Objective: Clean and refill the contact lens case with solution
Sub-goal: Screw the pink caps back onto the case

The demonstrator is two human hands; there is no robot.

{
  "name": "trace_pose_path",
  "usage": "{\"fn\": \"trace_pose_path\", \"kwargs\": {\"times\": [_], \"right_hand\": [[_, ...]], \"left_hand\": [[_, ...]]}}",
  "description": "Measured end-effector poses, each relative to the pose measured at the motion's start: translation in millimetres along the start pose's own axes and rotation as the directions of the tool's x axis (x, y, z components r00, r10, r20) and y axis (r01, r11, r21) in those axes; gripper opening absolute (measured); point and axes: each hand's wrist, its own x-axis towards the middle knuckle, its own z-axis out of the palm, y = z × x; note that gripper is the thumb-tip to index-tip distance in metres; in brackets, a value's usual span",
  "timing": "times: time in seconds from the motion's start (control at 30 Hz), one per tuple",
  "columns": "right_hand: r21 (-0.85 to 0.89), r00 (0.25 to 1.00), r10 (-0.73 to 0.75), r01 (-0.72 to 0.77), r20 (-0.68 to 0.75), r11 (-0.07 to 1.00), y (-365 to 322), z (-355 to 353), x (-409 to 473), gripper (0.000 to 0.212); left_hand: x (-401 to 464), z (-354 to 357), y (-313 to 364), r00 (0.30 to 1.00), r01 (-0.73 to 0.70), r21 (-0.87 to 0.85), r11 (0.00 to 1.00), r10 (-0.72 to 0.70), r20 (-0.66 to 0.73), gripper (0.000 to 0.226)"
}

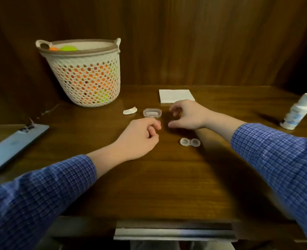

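Up close, we saw the fingers [154,128] of our left hand [140,139] curled in toward the palm. Whether they pinched anything we could not tell, since the fingertips were turned away from us. Our right hand [187,114] hovered just beside it, thumb and fingers [174,110] bent in a loose claw over the tabletop [149,186]. A small dark thing seemed to sit by the right thumb, too blurred for us to name, so we could not say whether that hand held it.

The case [190,142], two joined clear cups with no caps on, lay flat on the tabletop near our right wrist, touched by neither hand. Just beyond our left knuckles sat a small clear box [152,112], lid on, and to its left a crumpled white scrap [129,111]. Behind our right hand lay a folded white tissue [176,96].

Farther out, the bottle [297,112] of solution stood at the right edge, white and well apart from the case. A white perforated basket [87,73] with orange and green things inside stood at the back left, against the wood panel. A phone [14,145] lay face down at the far left. Both our sleeves [275,150] were blue check.
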Motion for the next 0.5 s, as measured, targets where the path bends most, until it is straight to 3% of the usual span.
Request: {"fn": "trace_pose_path", "kwargs": {"times": [0.17,0.3,0.4,0.5], "right_hand": [[-0.058,1.000,-0.002,0.004,0.024,0.998,0,7,13,0.052],[-0.086,0.998,-0.003,0.008,0.064,0.996,1,4,16,0.019],[-0.106,0.997,-0.003,0.011,0.080,0.994,1,-1,11,0.020],[-0.063,1.000,-0.003,0.003,0.009,0.998,3,-12,-4,0.021]], "left_hand": [[8,9,-5,1.000,-0.008,0.055,0.998,0.009,-0.022,0.021],[9,6,-6,0.998,-0.006,-0.025,1.000,0.005,-0.061,0.019],[7,5,-3,0.998,-0.007,-0.031,1.000,0.005,-0.060,0.020],[4,6,2,0.997,-0.041,-0.066,0.997,0.036,-0.071,0.021]]}}
